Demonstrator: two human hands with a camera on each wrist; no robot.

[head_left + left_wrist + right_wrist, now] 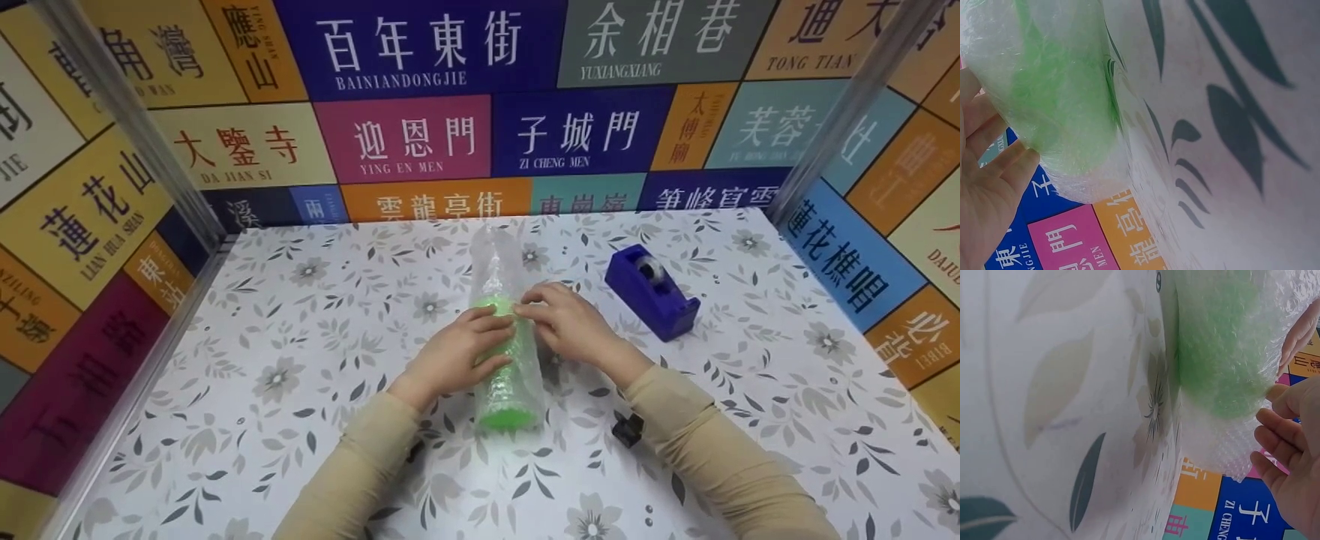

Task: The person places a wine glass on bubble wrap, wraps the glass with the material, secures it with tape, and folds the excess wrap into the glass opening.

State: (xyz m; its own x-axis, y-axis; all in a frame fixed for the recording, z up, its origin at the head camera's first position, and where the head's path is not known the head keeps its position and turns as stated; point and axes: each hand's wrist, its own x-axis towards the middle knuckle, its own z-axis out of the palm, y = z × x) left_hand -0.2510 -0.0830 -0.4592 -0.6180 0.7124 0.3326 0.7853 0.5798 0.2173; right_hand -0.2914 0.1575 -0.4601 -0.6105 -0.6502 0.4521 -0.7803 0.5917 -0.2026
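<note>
A green cylinder-like object lies wrapped in clear bubble wrap in the middle of the table; its exact kind is hidden by the wrap. My left hand rests on the roll's left side, fingers laid across its top. At the upper right side, my right hand touches the wrap with gently bent fingertips. The left wrist view shows fingers against the wrapped green shape. In the right wrist view, fingertips meet the bubble wrap.
To the right of the roll stands a blue tape dispenser with a roll of tape. The flower-patterned tabletop is bounded at the back and sides by panels with coloured signs. Clear edge strips run up the corners.
</note>
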